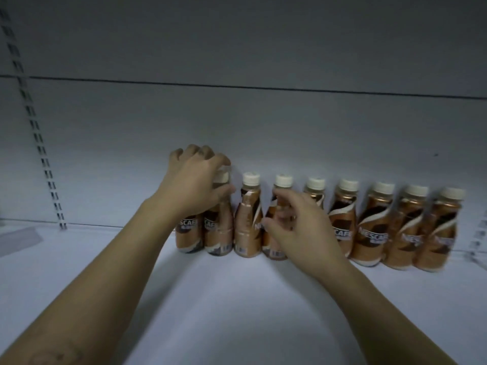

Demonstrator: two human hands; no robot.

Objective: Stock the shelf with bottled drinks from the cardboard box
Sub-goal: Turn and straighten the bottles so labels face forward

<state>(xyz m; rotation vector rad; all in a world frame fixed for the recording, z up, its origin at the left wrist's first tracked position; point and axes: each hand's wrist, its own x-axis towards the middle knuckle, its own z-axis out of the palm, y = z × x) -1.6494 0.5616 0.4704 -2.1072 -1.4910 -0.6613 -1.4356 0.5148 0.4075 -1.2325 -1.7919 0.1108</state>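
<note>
A row of several brown coffee bottles [371, 227] with white caps stands along the back of the white shelf [210, 299]. My left hand [192, 180] wraps over the tops of the two leftmost bottles [208, 233], gripping them by their necks. My right hand [297, 227] closes around the body of the fourth bottle [280, 196] from the left. The third bottle [247, 222] stands free between my hands. The cardboard box is out of view.
A white back panel [237, 122] rises behind the bottles. A slotted upright [34, 122] runs down the left side, with a clear plastic tag holder [18, 237] beside it. Another slotted upright [478, 238] sits at the right edge.
</note>
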